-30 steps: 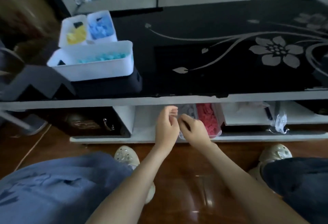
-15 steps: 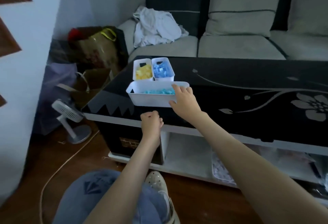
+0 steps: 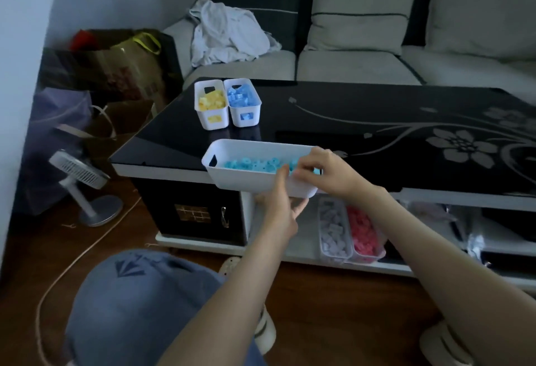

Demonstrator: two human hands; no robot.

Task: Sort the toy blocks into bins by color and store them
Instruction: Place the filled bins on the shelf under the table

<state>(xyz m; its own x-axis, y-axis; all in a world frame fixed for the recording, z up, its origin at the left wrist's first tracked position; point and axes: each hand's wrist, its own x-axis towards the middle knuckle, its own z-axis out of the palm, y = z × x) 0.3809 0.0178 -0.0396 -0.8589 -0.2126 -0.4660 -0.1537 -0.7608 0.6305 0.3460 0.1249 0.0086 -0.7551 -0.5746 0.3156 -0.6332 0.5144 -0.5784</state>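
Left hand (image 3: 280,206) under white bin (image 3: 232,152) of turquoise blocks (image 3: 255,164), right hand (image 3: 324,171) gripping its rim — both holding it

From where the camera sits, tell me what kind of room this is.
Most likely a home living room. A light sofa with dark cushions stands behind a black glass coffee table with a flower pattern, and a small standing fan sits on the wooden floor beside it.

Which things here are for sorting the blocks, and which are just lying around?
For the job:
- white bin of turquoise blocks, held by both hands
- yellow bin
- blue bin
- pale purple bin and red bin on the shelf

Just lying about:
- fan
- crumpled cloth
- bags
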